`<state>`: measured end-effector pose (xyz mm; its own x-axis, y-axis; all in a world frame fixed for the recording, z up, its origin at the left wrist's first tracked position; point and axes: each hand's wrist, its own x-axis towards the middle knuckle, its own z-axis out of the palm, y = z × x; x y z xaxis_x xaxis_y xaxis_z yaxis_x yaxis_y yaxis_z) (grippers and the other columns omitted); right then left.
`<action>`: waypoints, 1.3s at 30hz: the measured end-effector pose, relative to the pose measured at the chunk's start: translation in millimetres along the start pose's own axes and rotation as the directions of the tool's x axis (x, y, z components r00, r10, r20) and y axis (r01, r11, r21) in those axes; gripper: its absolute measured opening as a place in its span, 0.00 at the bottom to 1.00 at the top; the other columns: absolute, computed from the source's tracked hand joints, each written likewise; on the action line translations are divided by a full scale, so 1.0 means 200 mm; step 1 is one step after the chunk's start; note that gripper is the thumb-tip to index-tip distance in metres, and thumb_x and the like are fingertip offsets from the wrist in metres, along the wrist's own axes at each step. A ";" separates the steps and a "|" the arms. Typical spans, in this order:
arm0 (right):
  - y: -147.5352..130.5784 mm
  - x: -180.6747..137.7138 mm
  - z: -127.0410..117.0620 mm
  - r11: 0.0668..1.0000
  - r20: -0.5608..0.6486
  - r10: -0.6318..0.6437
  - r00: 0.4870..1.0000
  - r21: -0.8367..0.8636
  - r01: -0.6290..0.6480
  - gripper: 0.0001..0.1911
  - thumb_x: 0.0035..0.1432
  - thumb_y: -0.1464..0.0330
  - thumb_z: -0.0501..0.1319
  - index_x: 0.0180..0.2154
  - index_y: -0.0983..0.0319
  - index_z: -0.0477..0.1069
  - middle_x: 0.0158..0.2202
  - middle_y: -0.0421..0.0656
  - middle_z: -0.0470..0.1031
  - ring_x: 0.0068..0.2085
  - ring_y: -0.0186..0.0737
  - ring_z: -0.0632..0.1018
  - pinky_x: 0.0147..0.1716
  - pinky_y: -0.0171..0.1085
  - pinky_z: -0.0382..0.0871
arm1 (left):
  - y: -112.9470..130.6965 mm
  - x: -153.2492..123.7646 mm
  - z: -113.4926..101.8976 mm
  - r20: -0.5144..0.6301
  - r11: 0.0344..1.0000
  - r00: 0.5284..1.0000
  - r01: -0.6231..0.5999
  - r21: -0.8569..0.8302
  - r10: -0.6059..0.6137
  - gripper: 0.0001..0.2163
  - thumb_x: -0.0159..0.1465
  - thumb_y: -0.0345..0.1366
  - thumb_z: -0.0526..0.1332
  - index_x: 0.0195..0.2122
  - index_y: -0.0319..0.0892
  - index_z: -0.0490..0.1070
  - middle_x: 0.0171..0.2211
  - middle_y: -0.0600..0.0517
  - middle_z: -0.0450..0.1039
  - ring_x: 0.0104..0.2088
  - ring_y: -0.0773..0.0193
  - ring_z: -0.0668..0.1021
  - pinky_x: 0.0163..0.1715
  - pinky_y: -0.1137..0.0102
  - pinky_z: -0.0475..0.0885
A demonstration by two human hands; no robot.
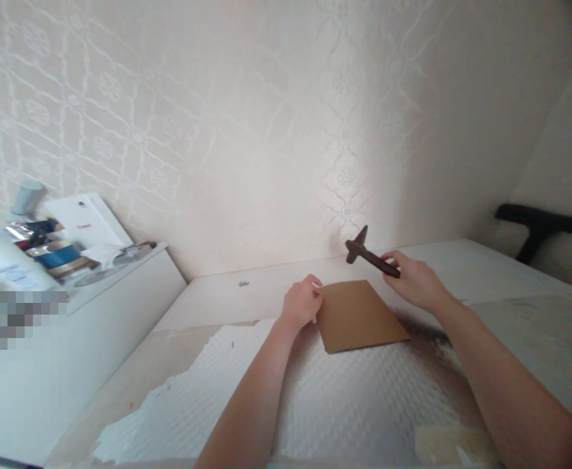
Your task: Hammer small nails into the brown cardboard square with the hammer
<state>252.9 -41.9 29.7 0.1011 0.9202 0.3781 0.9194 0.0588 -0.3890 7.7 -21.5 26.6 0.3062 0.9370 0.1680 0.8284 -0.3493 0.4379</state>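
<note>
Down on a worn, pale work surface [193, 306] against a patterned wall [247, 150], a flat brown board [361, 319] is lying right between the person's two hands. The left hand [303, 301] is at the board's upper left corner, touching its edge with the fingers curled in close; can't tell if they're actually pinching the board or something tiny. Right hand [415, 280] has its fingers wrapped firmly around the handle end of a dark brown hammer [371, 257], head pointing off to the left and held up in the air, clear of the board. A few tiny marks show near the board's top edge, too small to make out. Over to the left there's a little cluster of small bits [243, 283], well apart from the board. Further left, a white cabinet [120, 332] carries a white box [88, 218], a blue tape roll [60, 255] and a white bottle [15, 267], kinda blurry. Far right, some black T-shaped thing [540, 221].
</note>
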 end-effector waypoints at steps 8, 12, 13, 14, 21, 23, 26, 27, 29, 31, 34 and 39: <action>-0.13 -0.04 0.00 0.888 0.106 -0.337 0.936 0.367 0.278 0.26 0.49 0.74 0.54 0.51 0.57 0.71 0.45 0.41 0.78 0.43 0.44 0.77 0.41 0.36 0.68 | 0.00 -0.01 0.01 -0.015 0.999 0.999 0.039 -0.033 -0.039 0.16 0.57 0.30 0.58 0.46 0.45 0.59 0.37 0.53 0.77 0.41 0.61 0.77 0.40 0.68 0.68; -0.16 -0.05 0.01 0.868 0.134 -0.385 0.913 0.387 0.309 0.28 0.49 0.76 0.54 0.52 0.55 0.71 0.50 0.39 0.75 0.48 0.45 0.75 0.46 0.38 0.67 | 0.00 -0.01 0.01 -0.007 0.997 0.998 0.056 -0.052 -0.057 0.17 0.57 0.30 0.59 0.46 0.46 0.57 0.37 0.53 0.77 0.39 0.62 0.78 0.38 0.69 0.68; -0.16 -0.05 0.02 0.874 0.147 -0.388 0.910 0.372 0.313 0.29 0.48 0.76 0.54 0.53 0.54 0.70 0.50 0.39 0.75 0.49 0.45 0.75 0.47 0.39 0.67 | 0.01 -0.01 0.01 -0.006 0.997 0.998 0.059 -0.058 -0.060 0.17 0.57 0.30 0.59 0.46 0.46 0.56 0.37 0.53 0.77 0.38 0.62 0.78 0.37 0.69 0.68; -0.16 -0.05 0.02 0.881 0.157 -0.389 0.908 0.352 0.317 0.29 0.48 0.76 0.54 0.53 0.54 0.70 0.50 0.39 0.75 0.48 0.45 0.75 0.47 0.38 0.67 | 0.01 -0.01 0.01 -0.005 0.996 0.998 0.061 -0.064 -0.062 0.17 0.57 0.30 0.59 0.45 0.46 0.56 0.37 0.53 0.77 0.38 0.61 0.78 0.36 0.69 0.68; -0.16 -0.06 0.01 0.886 0.117 -0.405 0.907 0.294 0.358 0.30 0.49 0.76 0.54 0.54 0.53 0.69 0.46 0.40 0.77 0.44 0.43 0.77 0.42 0.35 0.68 | 0.01 -0.01 0.00 -0.010 0.997 0.998 0.058 -0.060 -0.059 0.17 0.57 0.29 0.59 0.45 0.45 0.55 0.37 0.53 0.77 0.39 0.60 0.78 0.36 0.69 0.68; -0.17 -0.06 0.01 0.893 0.140 -0.406 0.903 0.273 0.359 0.30 0.49 0.76 0.54 0.54 0.52 0.70 0.45 0.39 0.78 0.43 0.43 0.77 0.41 0.35 0.67 | 0.01 0.00 0.01 -0.001 0.996 0.998 0.060 -0.073 -0.060 0.17 0.57 0.29 0.59 0.45 0.45 0.55 0.37 0.53 0.77 0.38 0.61 0.78 0.35 0.70 0.68; -0.18 -0.07 0.00 0.909 0.166 -0.395 0.904 0.214 0.358 0.30 0.49 0.77 0.53 0.53 0.52 0.70 0.42 0.40 0.78 0.41 0.43 0.77 0.39 0.34 0.67 | 0.01 0.00 0.01 -0.010 0.996 0.998 0.066 -0.067 -0.066 0.17 0.57 0.30 0.59 0.45 0.45 0.54 0.38 0.52 0.77 0.39 0.60 0.78 0.34 0.70 0.68; -0.18 -0.07 0.00 0.910 0.167 -0.394 0.904 0.206 0.359 0.30 0.49 0.77 0.53 0.53 0.53 0.70 0.42 0.41 0.78 0.41 0.43 0.77 0.39 0.34 0.67 | 0.01 0.00 0.01 -0.015 0.996 0.998 0.066 -0.062 -0.067 0.17 0.57 0.30 0.59 0.45 0.45 0.54 0.38 0.51 0.77 0.40 0.60 0.78 0.35 0.70 0.68; -0.19 -0.07 0.00 0.908 0.171 -0.401 0.900 0.206 0.365 0.30 0.49 0.77 0.53 0.53 0.53 0.70 0.42 0.41 0.78 0.41 0.43 0.77 0.38 0.33 0.66 | 0.01 0.00 0.01 -0.016 0.996 0.998 0.062 -0.062 -0.063 0.16 0.57 0.31 0.59 0.44 0.44 0.54 0.38 0.51 0.78 0.40 0.60 0.78 0.35 0.70 0.68; -0.19 -0.07 0.00 0.906 0.173 -0.408 0.897 0.202 0.373 0.30 0.49 0.77 0.53 0.53 0.53 0.70 0.42 0.41 0.78 0.42 0.42 0.77 0.39 0.33 0.66 | 0.00 -0.01 0.01 -0.011 0.996 0.998 0.058 -0.075 -0.059 0.16 0.58 0.31 0.59 0.44 0.44 0.54 0.38 0.50 0.78 0.40 0.60 0.78 0.36 0.70 0.68; -0.19 -0.07 0.00 0.904 0.154 -0.410 0.899 0.201 0.377 0.30 0.49 0.77 0.53 0.54 0.53 0.70 0.42 0.41 0.78 0.42 0.42 0.77 0.39 0.33 0.65 | 0.00 -0.01 0.01 -0.015 0.995 0.998 0.060 -0.082 -0.061 0.17 0.57 0.30 0.59 0.45 0.44 0.54 0.38 0.50 0.78 0.41 0.59 0.78 0.36 0.70 0.68; -0.19 -0.08 -0.01 0.900 0.172 -0.420 0.891 0.202 0.386 0.30 0.48 0.78 0.53 0.53 0.54 0.71 0.42 0.42 0.78 0.42 0.43 0.76 0.39 0.34 0.65 | 0.00 0.00 0.01 -0.006 0.993 0.998 0.063 -0.098 -0.063 0.18 0.57 0.29 0.59 0.46 0.44 0.53 0.37 0.51 0.78 0.39 0.58 0.78 0.36 0.69 0.68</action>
<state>217.2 -59.0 41.1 -0.3614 0.8617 0.3561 0.7901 0.4858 -0.3737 9.4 -22.5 25.1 0.2505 0.9572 0.1449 0.7960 -0.2888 0.5319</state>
